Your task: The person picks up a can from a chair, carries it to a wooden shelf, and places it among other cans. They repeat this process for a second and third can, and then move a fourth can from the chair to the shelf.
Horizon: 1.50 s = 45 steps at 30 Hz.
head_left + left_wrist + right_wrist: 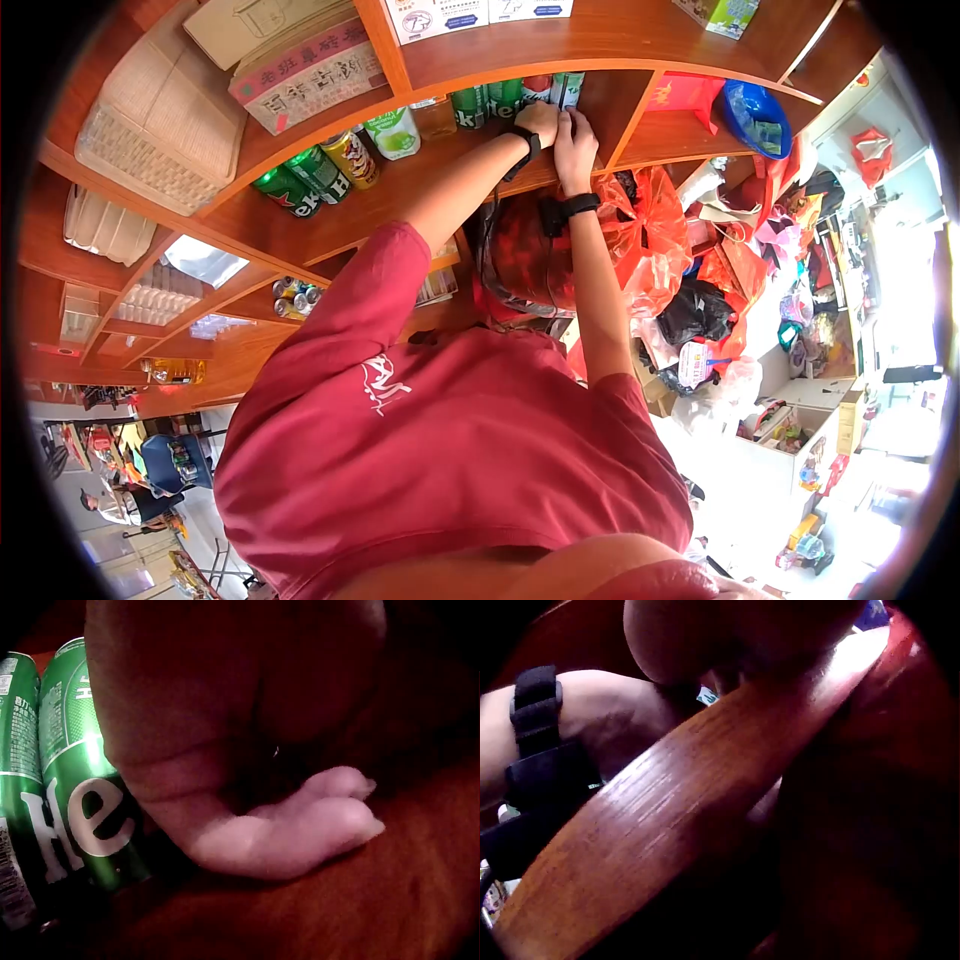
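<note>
On the shelf, my left hand (538,123) is in front of a red can (536,88). The left wrist view shows that hand (255,772) with bent fingers (330,829) close over the wood, its palm in deep shadow. Green beer cans (82,772) stand right beside it. My right hand (575,150) lies close against the left, its fingertips low at a white-and-green can (567,88). In the right wrist view this hand (727,634) reaches over the shelf edge (682,776), its fingers mostly hidden. I cannot tell whether either hand holds a can.
Farther left along the shelf stand a green-and-white can (392,134), a gold can (350,160) and more green cans (318,175). A divider (632,120) rises on the right, with a blue basin (755,118) past it. Red plastic bags (640,240) hang below.
</note>
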Motion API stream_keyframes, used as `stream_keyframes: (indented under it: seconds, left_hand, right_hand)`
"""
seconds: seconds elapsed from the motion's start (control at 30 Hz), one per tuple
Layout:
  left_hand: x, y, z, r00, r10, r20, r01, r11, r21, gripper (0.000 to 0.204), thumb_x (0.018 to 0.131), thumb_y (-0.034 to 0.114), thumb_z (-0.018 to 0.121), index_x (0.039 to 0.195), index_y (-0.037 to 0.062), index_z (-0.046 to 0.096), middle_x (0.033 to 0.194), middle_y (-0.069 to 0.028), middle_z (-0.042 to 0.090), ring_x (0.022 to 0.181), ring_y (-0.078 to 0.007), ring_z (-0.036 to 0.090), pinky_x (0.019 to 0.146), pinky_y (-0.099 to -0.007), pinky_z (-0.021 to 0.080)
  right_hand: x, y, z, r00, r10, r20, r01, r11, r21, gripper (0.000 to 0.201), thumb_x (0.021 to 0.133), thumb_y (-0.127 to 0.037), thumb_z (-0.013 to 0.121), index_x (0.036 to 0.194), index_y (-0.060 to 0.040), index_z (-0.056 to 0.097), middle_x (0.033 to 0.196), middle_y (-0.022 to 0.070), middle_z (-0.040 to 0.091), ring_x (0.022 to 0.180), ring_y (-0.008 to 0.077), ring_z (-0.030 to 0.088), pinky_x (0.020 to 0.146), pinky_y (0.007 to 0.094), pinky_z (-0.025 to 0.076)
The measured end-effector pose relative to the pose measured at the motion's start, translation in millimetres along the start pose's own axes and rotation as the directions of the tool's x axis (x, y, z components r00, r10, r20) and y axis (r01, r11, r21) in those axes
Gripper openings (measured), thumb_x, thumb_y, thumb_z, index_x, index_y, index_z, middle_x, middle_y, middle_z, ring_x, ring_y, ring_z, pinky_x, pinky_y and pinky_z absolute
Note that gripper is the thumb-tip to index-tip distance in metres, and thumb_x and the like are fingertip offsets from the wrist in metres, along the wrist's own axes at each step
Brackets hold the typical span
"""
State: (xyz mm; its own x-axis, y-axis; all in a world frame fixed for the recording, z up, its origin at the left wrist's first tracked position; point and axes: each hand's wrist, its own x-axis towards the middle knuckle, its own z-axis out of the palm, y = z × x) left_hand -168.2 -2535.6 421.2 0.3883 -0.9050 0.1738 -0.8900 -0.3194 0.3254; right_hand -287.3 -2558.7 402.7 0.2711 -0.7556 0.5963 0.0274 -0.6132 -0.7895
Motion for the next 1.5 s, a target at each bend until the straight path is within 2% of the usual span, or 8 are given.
stream_keyframes:
  seconds: [0.4, 0.73, 0.8, 0.9, 1.03, 1.17, 1.4, 1.5]
  left_hand:
    - [-17, -1, 3, 0.989, 0.116, -0.090, -0.125, 0.987, -0.103, 0.036, 0.092, 0.034, 0.058, 0.087, 0.0035, 0.076, 0.087, -0.0233, 0.074, 0.082, -0.0373, 0.073, 0.071, -0.0489, 0.056]
    - [-363, -49, -46, 1.000, -0.006, 0.008, 0.010, 0.714, -0.700, 0.034, 0.104, 0.034, 0.056, 0.094, 0.0028, 0.064, 0.079, -0.0062, 0.067, 0.075, -0.0211, 0.064, 0.075, -0.0364, 0.050]
    - [-454, -86, -41, 0.919, -0.131, 0.373, 0.353, 0.693, -0.628, 0.039, 0.107, 0.037, 0.051, 0.097, 0.0022, 0.065, 0.087, -0.0131, 0.069, 0.083, -0.0273, 0.065, 0.078, -0.0396, 0.051]
    - [-653, -197, 105, 0.982, -0.190, -0.009, 0.170, 0.895, -0.413, 0.034, 0.104, 0.035, 0.053, 0.102, 0.0032, 0.066, 0.086, -0.0205, 0.066, 0.080, -0.0391, 0.062, 0.078, -0.0510, 0.050]
    - [-875, -190, 123, 0.213, -0.866, 0.453, 0.974, 0.223, -0.031, 0.029, 0.097, 0.029, 0.057, 0.099, 0.0042, 0.072, 0.088, -0.0192, 0.070, 0.084, -0.0386, 0.067, 0.076, -0.0506, 0.054]
    - [-1037, -173, 154, 0.023, -0.803, 0.596, 0.967, -0.134, -0.218, 0.030, 0.092, 0.027, 0.058, 0.100, 0.0046, 0.076, 0.099, -0.0213, 0.073, 0.092, -0.0376, 0.072, 0.077, -0.0488, 0.058]
    - [-1122, -133, 112, -0.434, -0.864, 0.255, 0.831, -0.493, -0.256, 0.037, 0.093, 0.025, 0.055, 0.119, 0.0077, 0.073, 0.122, -0.0187, 0.072, 0.113, -0.0359, 0.070, 0.095, -0.0470, 0.057]
    - [-1128, -126, 138, -0.167, -0.907, 0.387, 0.948, -0.256, -0.191, 0.038, 0.093, 0.025, 0.054, 0.121, 0.0070, 0.073, 0.122, -0.0181, 0.072, 0.115, -0.0341, 0.070, 0.096, -0.0473, 0.056]
  right_hand:
    - [-1, 0, -9, 0.996, 0.021, 0.084, -0.017, 0.998, -0.057, 0.035, 0.101, -0.023, 0.057, 0.119, 0.0047, 0.069, 0.118, 0.0255, 0.071, 0.108, 0.0372, 0.069, 0.096, 0.0427, 0.052]
    - [-142, -131, -3, 0.930, 0.078, 0.360, -0.257, 0.837, 0.482, 0.019, 0.103, -0.014, 0.055, 0.097, 0.0016, 0.064, 0.089, 0.0066, 0.065, 0.078, 0.0154, 0.057, 0.070, 0.0303, 0.049]
    - [-202, -149, 12, 0.810, 0.015, 0.586, -0.375, 0.781, 0.499, 0.018, 0.102, -0.014, 0.057, 0.091, -0.0007, 0.064, 0.080, 0.0037, 0.060, 0.070, 0.0127, 0.051, 0.065, 0.0283, 0.044]
    - [-296, -136, 50, 0.432, -0.044, 0.901, -0.470, 0.842, 0.266, 0.015, 0.101, -0.014, 0.062, 0.093, -0.0031, 0.065, 0.080, -0.0011, 0.061, 0.070, 0.0081, 0.054, 0.062, 0.0253, 0.044]
    - [-394, -154, 109, -0.317, -0.158, 0.935, -0.329, 0.943, 0.048, 0.019, 0.101, -0.022, 0.064, 0.101, -0.0032, 0.068, 0.081, 0.0040, 0.067, 0.073, 0.0139, 0.068, 0.064, 0.0277, 0.052]
    - [-517, -95, 168, -0.694, 0.047, 0.718, -0.149, 0.967, -0.207, 0.018, 0.100, -0.024, 0.064, 0.101, -0.0062, 0.066, 0.075, 0.0065, 0.068, 0.061, 0.0122, 0.064, 0.054, 0.0255, 0.050]
    - [-656, -51, 224, -0.652, 0.712, 0.259, 0.673, 0.702, -0.234, 0.037, 0.090, -0.034, 0.063, 0.084, 0.0020, 0.069, 0.071, 0.0173, 0.069, 0.058, 0.0319, 0.065, 0.050, 0.0472, 0.048]
    - [-691, -89, 238, -0.678, 0.652, 0.340, 0.671, 0.737, -0.076, 0.035, 0.088, -0.032, 0.064, 0.081, 0.0017, 0.069, 0.071, 0.0156, 0.069, 0.057, 0.0298, 0.063, 0.051, 0.0450, 0.047]
